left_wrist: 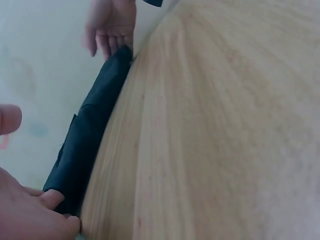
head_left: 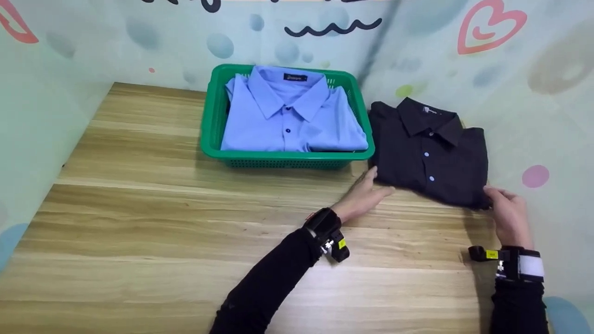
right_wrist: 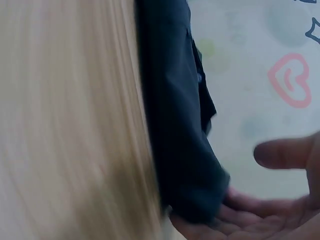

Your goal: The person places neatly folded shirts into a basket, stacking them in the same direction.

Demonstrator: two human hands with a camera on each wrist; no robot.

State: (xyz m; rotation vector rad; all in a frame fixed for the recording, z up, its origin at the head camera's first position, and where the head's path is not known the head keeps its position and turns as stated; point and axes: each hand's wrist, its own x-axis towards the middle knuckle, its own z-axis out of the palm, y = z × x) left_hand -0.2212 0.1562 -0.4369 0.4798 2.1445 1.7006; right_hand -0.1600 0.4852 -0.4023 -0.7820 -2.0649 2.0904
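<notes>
black shirt [head_left: 413, 157] | left hand [head_left: 361, 198], right hand [head_left: 512, 218]: wide | blue shirt [head_left: 260, 127]: head view only

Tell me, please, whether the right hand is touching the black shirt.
Touching: the right wrist view shows the fingers of the right hand against a corner of the black shirt.
</notes>
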